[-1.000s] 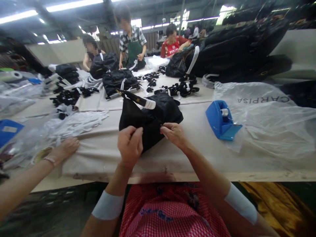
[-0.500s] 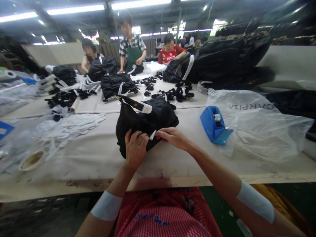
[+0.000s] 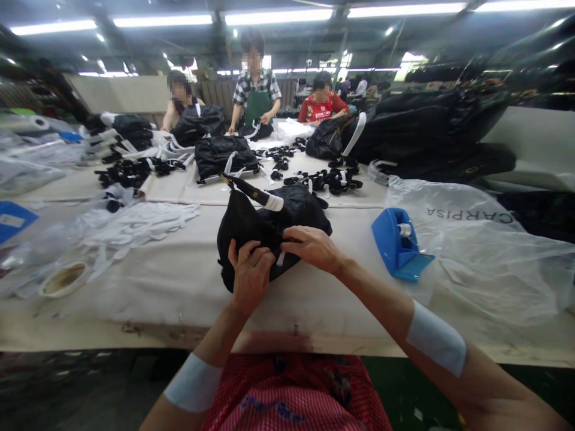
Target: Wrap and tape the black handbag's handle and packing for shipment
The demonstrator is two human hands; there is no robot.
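A black handbag (image 3: 239,222) lies on the cloth-covered table in front of me. Its strap (image 3: 251,191), partly wrapped in white, rises across the top. My left hand (image 3: 252,272) grips the near left side of the bag with curled fingers. On the bag's near side, my right hand (image 3: 317,248) has its fingers closed at the fabric; the fingertips are partly hidden, and what exactly they pinch is hard to see. Between the two hands a small white tag (image 3: 281,258) hangs against the black material.
Right of the bag are a blue holder (image 3: 390,242) and a clear printed plastic bag (image 3: 476,239). White strips (image 3: 130,224) and a round dish (image 3: 64,279) lie left. Black straps (image 3: 323,179) and another black bag (image 3: 224,157) lie beyond. Several people work across the table.
My right hand has left the white tag and moved slightly up onto the bag's fabric. The tag now hangs down. My left hand keeps its grip; the camera view has shifted.
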